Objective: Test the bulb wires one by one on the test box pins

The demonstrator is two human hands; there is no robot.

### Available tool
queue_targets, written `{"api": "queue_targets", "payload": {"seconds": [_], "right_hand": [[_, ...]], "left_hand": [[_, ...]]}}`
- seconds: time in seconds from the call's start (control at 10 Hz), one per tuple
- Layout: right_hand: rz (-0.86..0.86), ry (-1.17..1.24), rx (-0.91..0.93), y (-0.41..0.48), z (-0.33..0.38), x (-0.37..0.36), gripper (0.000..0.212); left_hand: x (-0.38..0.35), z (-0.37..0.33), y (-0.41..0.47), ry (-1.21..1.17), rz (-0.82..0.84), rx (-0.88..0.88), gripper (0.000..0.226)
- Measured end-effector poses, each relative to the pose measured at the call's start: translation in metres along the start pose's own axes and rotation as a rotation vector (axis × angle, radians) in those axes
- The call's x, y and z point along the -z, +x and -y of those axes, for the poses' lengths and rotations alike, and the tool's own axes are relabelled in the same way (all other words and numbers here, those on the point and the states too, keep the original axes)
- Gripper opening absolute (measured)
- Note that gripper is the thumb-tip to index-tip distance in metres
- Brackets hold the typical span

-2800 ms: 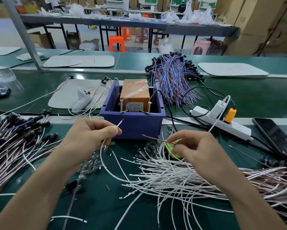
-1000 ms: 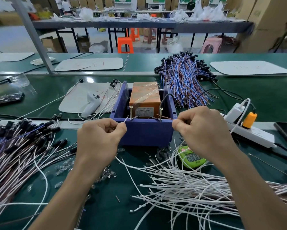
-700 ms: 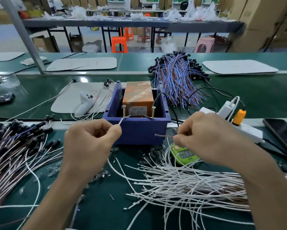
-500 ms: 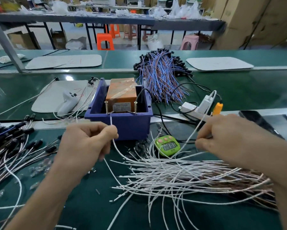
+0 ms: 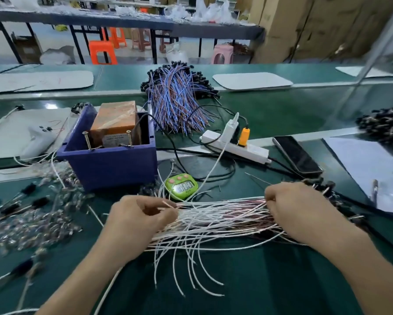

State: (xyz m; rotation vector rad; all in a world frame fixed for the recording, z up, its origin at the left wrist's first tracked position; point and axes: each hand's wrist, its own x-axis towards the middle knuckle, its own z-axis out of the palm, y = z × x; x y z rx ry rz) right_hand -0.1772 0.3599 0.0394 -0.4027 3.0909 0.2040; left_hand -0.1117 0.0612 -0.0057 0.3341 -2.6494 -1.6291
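Both hands are down at the pile, nowhere near the box. My left hand has its grip closed on a wire tip, pinched between thumb and forefinger, with the bare end poking out to the right. My right hand sits at the other end of the white bulb wires, fingers curled down into the strands and gripping some of them. I can't tell how many.

The bundle lies flat across the green counter between the two hands, and its loose ends fan out toward me.

The blue test box is behind my left hand, well apart from it. Its two pins stand up at the front rim, with nothing touching them. An orange unit sits inside the box.

A green timer lies just right of the box. Behind it are a white power strip and a phone lying face up. A heap of blue and brown wires is further back. Loose little bulbs are scattered at left, pretty blurry.
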Motion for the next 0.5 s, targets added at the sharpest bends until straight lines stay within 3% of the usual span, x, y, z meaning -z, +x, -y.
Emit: {"api": "queue_targets", "payload": {"seconds": [0.2,0.3,0.4,0.5], "right_hand": [[-0.216,0.472,0.021,-0.009,-0.004,-0.036,0.016],[-0.158,0.605,0.075,-0.017,0.007,-0.046,0.047],[-0.096,0.561,0.168,-0.02,0.021,-0.057,0.052],[-0.169,0.605,0.162,-0.02,0.022,-0.053,0.051]], "left_hand": [[0.025,0.003,0.003,-0.05,-0.183,-0.006,0.003],[0.021,0.004,0.0,0.011,-0.105,-0.022,0.01],[0.01,0.002,-0.002,0.107,-0.096,-0.025,0.016],[0.018,-0.005,-0.01,0.071,-0.245,-0.129,0.019]]}}
